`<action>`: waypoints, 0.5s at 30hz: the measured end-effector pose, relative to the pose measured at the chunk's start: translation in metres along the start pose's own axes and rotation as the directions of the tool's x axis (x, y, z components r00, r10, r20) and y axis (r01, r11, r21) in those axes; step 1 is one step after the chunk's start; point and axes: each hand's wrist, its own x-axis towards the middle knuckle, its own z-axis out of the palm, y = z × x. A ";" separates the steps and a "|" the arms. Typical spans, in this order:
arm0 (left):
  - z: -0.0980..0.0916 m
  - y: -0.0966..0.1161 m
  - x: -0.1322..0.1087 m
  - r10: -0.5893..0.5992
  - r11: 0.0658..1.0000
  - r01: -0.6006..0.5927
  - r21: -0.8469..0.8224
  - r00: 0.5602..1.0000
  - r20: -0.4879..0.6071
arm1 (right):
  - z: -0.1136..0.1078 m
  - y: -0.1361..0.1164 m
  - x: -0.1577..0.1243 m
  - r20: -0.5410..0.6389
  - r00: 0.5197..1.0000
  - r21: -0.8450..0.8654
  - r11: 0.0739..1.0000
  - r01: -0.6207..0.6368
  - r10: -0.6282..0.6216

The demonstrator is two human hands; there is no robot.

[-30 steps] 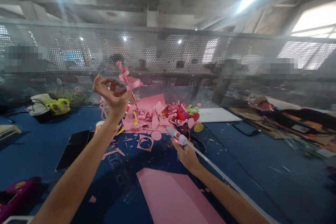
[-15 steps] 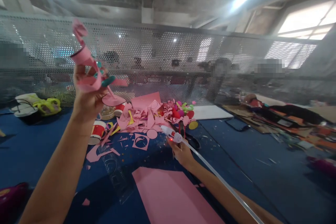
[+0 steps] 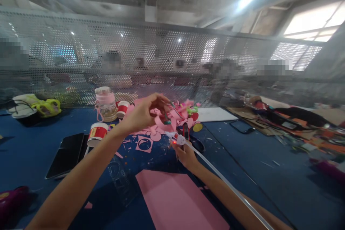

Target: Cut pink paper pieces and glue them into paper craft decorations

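My left hand (image 3: 142, 115) is closed on a curled pink paper strip (image 3: 164, 124) and holds it just above the nozzle of a white glue gun (image 3: 176, 138). My right hand (image 3: 185, 155) grips that glue gun low over the blue table (image 3: 269, 172); a small red light glows on its body and a long clear glue stick (image 3: 223, 183) runs back along my forearm. Behind both hands lies a heap of pink paper scraps (image 3: 185, 113) with a few red, green and yellow bits.
A pink sheet (image 3: 178, 201) lies near me. A jar with a pink band (image 3: 104, 103), two red-and-white paper cups (image 3: 97, 133), a dark phone (image 3: 67, 154) and a clear stencil ruler (image 3: 121, 179) are on the left. A perforated metal screen (image 3: 172, 64) closes off the table's far side.
My left hand has come down from a raised position at the left and moved right, bringing the pink strip to the glue gun tip. My right hand has barely moved.
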 end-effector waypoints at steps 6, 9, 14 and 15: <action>0.038 -0.015 0.023 0.004 0.995 -0.017 0.096 0.991 0.135 | -0.001 0.002 0.001 -0.025 0.999 -0.092 0.995 0.023 -0.026; 0.053 -0.017 0.051 0.059 0.968 -0.105 0.228 0.978 0.201 | -0.001 0.004 0.002 -0.031 0.998 -0.136 0.990 0.041 -0.045; 0.079 -0.040 0.096 0.070 0.909 -0.222 0.354 0.917 0.393 | -0.001 0.003 0.002 -0.011 0.999 -0.176 0.983 0.044 -0.046; 0.084 -0.046 0.102 0.049 0.903 -0.218 0.370 0.907 0.417 | -0.001 0.002 0.002 -0.006 0.999 -0.181 0.982 0.045 -0.047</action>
